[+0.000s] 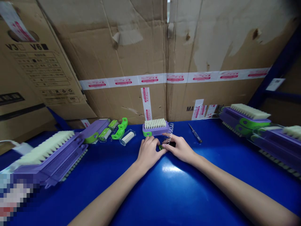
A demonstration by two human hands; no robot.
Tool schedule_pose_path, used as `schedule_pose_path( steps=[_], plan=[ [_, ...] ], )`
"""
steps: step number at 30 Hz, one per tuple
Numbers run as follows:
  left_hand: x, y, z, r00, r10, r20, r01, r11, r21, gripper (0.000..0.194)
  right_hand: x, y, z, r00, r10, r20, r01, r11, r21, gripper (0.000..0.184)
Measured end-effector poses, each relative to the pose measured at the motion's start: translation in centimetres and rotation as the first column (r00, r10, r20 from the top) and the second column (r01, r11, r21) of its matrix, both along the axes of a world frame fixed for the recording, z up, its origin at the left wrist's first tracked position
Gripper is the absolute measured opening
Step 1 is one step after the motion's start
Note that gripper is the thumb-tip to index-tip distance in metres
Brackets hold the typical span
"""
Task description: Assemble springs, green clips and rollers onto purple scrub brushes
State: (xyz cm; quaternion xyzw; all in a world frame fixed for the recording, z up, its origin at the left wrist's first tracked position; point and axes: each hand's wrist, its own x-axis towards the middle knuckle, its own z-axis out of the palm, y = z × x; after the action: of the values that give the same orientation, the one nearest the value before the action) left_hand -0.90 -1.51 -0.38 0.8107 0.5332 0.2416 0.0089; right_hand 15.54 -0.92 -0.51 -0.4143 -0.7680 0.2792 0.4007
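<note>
Just nearer than the purple brush (155, 128), the left hand (148, 150) pinches a small green part (161, 147) while the right hand (180, 148) grips a coil spring (169, 134), seemingly mid-fitting, the next move calling for careful alignment.

We look across a blue table (178, 201) with purple brushes (53, 164) along its left side and a stack of brushes (249, 122) at right. Toward the back, we see green clips (118, 132), a clear case (128, 138), a lone brush (156, 129) and, farther right, a screwdriver (195, 133).
</note>
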Motion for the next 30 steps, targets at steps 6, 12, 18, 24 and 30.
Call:
schedule_pose_path(
  steps=[6,12,18,24,30],
  plan=[
    [-0.12,0.04,0.16,1.0,-0.002,0.03,0.003,1.0,-0.025,0.021,0.04,0.08,-0.02,1.0,0.001,0.001,-0.001,1.0,0.002,0.037],
    [-0.04,-0.02,0.11,1.0,-0.008,0.003,0.008,1.0,-0.022,0.021,0.05,0.13,-0.23,1.0,0.0,-0.007,0.0,1.0,-0.006,0.041],
    [-0.12,0.0,0.24,1.0,-0.005,-0.016,0.004,1.0,-0.025,0.022,0.16,0.18,-0.23,1.0,-0.004,-0.011,0.003,1.0,-0.012,0.044],
    [-0.06,-0.09,0.15,0.999,-0.001,-0.035,0.0,1.0,-0.013,0.024,0.2,0.1,-0.09,1.0,-0.013,0.008,0.014,1.0,-0.028,0.044],
    [-0.62,-0.05,0.41,0.992,-0.036,-0.124,0.05,0.992,0.112,0.041,0.06,0.13,-0.16,0.998,-0.029,-0.056,0.026,0.998,-0.049,0.045]
  ],
)
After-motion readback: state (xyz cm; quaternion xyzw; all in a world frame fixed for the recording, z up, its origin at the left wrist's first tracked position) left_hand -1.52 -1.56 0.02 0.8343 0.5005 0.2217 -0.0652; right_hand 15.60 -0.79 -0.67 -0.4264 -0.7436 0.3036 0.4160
